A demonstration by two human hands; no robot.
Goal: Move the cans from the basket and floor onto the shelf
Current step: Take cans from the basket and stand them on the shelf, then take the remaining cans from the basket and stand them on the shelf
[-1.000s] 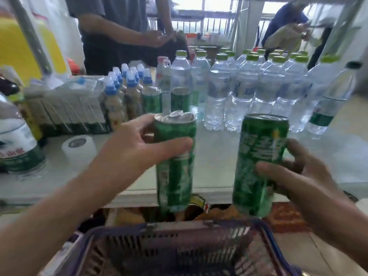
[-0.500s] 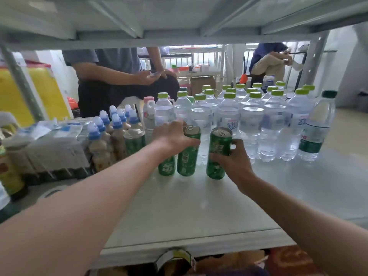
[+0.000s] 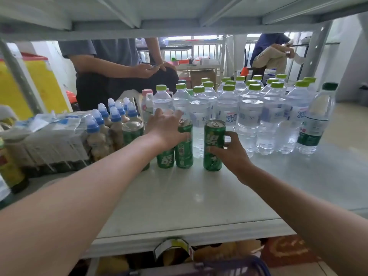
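Several green cans stand upright on the grey shelf [image 3: 199, 206]. My left hand [image 3: 166, 129] grips the dented can [image 3: 184, 150] from the left, its fingers reaching over the top. Another green can [image 3: 165, 159] stands just left of it, partly hidden behind my wrist. My right hand [image 3: 232, 151] is wrapped around a separate can [image 3: 213, 144] that stands a little to the right. One more can [image 3: 132, 130] sits further left among the bottles. The purple basket [image 3: 229, 268] peeks in at the bottom edge.
Several clear water bottles [image 3: 249, 116] with green caps crowd the shelf behind the cans. Blue-capped drink bottles [image 3: 103, 128] and wrapped packs [image 3: 45, 136] fill the left side. Another shelf board [image 3: 179, 14] hangs overhead. Two people are behind the rack.
Both hands carried the cans up from above the basket and set them on the shelf in front of the water bottles. Since half a second ago they have barely shifted.
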